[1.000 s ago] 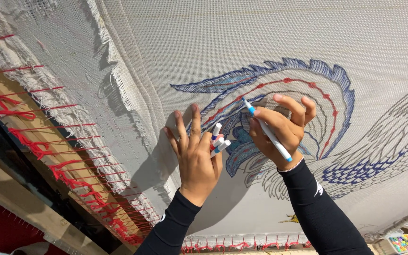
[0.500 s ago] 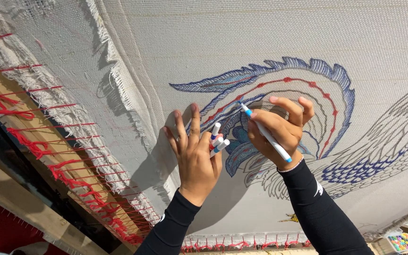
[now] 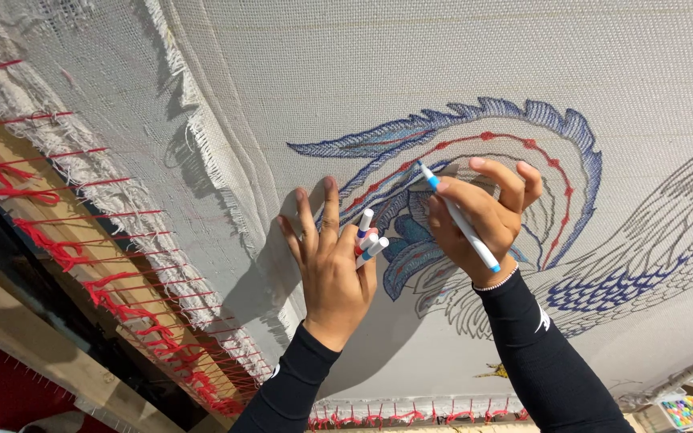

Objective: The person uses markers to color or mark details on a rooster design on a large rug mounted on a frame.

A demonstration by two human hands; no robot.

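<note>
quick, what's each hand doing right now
Left hand: flat on the canvas, spare markers tucked between fingers.
Right hand: closed on a blue marker.

Count, head view. Hands: two, left (image 3: 332, 273) and right (image 3: 475, 216). Pens: four in all; one white pen with blue tip (image 3: 459, 218) in the right hand, three capped pens (image 3: 368, 240) bunched in the left. Cloth: one white mesh sheet (image 3: 443, 64) bearing one drawn bird design (image 3: 555, 160). Wooden frame (image 3: 50, 240): one. Red lacing cords (image 3: 42, 232): many, not countable.
</note>
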